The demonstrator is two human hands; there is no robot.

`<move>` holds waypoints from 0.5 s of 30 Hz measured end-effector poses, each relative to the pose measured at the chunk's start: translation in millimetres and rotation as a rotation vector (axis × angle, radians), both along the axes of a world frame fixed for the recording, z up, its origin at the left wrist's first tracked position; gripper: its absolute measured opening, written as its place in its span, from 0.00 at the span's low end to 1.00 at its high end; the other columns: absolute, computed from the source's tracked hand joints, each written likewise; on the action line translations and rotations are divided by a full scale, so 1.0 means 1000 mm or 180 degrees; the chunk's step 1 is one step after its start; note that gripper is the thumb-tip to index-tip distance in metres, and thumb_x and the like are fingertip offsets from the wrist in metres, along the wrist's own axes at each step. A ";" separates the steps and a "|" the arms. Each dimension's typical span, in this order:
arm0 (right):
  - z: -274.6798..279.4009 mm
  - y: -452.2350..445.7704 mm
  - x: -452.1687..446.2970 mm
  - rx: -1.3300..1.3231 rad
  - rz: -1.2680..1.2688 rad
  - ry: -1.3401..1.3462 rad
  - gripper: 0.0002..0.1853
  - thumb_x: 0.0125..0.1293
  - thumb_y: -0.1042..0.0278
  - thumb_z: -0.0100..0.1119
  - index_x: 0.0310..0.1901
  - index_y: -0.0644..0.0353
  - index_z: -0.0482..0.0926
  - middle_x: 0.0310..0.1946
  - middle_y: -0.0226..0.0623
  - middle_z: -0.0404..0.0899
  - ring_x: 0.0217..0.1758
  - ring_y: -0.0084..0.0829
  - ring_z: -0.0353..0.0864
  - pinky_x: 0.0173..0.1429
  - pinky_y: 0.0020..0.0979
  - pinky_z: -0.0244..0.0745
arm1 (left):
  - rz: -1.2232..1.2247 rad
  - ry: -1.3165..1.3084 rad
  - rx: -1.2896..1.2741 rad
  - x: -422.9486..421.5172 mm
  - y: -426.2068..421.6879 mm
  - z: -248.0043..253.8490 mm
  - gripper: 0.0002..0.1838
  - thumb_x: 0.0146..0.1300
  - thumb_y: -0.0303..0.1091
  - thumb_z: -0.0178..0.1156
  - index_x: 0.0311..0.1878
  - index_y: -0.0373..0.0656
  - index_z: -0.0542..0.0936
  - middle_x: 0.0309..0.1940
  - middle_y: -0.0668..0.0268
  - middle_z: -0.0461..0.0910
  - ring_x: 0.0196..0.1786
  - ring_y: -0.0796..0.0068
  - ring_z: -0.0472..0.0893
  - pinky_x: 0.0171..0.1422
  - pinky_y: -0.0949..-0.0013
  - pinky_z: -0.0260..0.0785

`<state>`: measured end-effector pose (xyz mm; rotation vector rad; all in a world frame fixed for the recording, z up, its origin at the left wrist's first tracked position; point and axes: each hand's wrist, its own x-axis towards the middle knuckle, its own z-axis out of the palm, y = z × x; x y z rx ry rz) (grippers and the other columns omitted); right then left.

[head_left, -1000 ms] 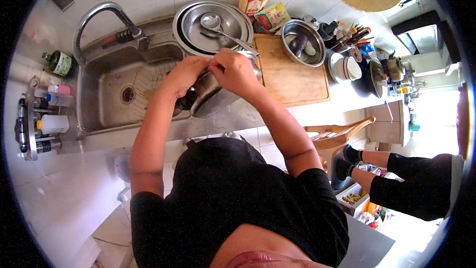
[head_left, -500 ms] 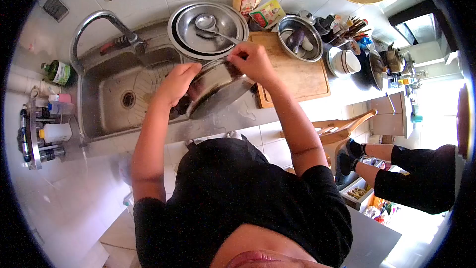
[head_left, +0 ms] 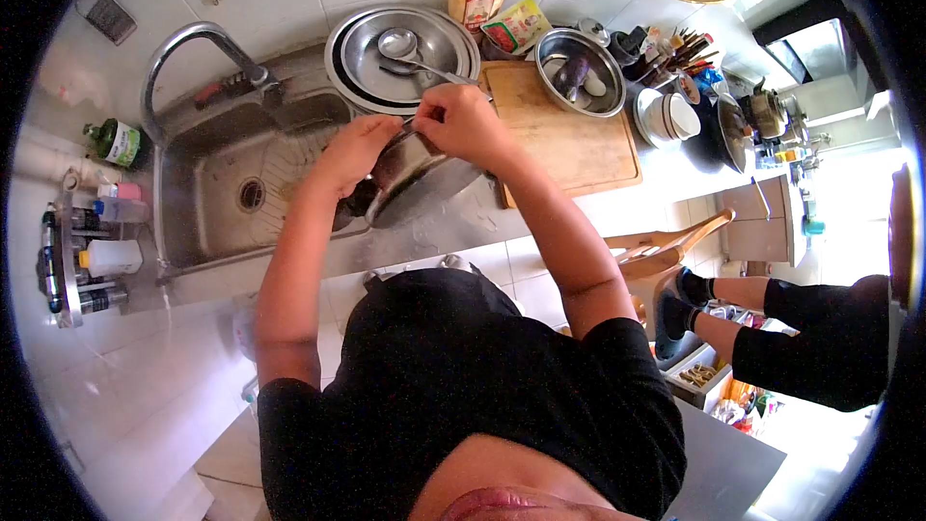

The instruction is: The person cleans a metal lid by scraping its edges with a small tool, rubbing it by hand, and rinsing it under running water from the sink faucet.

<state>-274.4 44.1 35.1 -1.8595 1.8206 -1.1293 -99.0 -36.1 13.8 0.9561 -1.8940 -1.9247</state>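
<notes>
A shiny metal pot [head_left: 424, 181] is tilted on its side over the counter strip just right of the sink. My left hand [head_left: 355, 156] is closed on its left edge, close to a dark part that may be a handle. My right hand [head_left: 465, 125] is closed at the pot's upper rim, thumb and fingers pinched together. The inside of the pot is hidden from me. Just beyond the hands, a ladle [head_left: 397, 44] lies in nested steel bowls [head_left: 352, 87].
Left is the sink [head_left: 207, 203] with its curved faucet [head_left: 198, 31]. At right are a wooden cutting board [head_left: 569, 156], a steel bowl [head_left: 612, 58] holding an eggplant, and stacked white bowls [head_left: 682, 119]. Another person's legs [head_left: 719, 333] show near a wooden chair [head_left: 666, 246].
My right hand has moved left along the pot's rim, closer to my left hand. The pot has shifted slightly with its tilt a little altered.
</notes>
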 end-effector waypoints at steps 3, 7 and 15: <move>0.003 0.006 -0.013 -0.0173 0.0147 -0.0246 0.05 0.52 0.72 0.64 0.27 0.63 0.79 0.24 0.37 0.78 0.25 0.27 0.76 0.31 0.28 0.70 | 0.0019 -0.0204 0.0204 0.001 -0.001 -0.004 0.18 0.71 0.43 0.50 0.44 0.36 0.80 0.33 0.71 0.77 0.35 0.83 0.71 0.39 0.74 0.66; 0.008 0.011 -0.017 -0.0068 0.0285 -0.0297 0.05 0.53 0.73 0.64 0.28 0.64 0.78 0.25 0.37 0.78 0.26 0.29 0.76 0.31 0.27 0.70 | -0.0166 -0.0016 -0.0089 0.001 0.005 -0.005 0.18 0.71 0.42 0.50 0.45 0.35 0.79 0.33 0.70 0.78 0.36 0.83 0.71 0.38 0.74 0.66; -0.007 0.013 -0.020 -0.0447 0.0356 0.0094 0.05 0.56 0.73 0.61 0.31 0.63 0.76 0.25 0.42 0.77 0.28 0.41 0.78 0.34 0.35 0.72 | -0.0223 -0.0242 -0.1016 0.003 0.004 0.004 0.16 0.68 0.40 0.53 0.48 0.36 0.78 0.36 0.62 0.81 0.36 0.69 0.77 0.43 0.66 0.69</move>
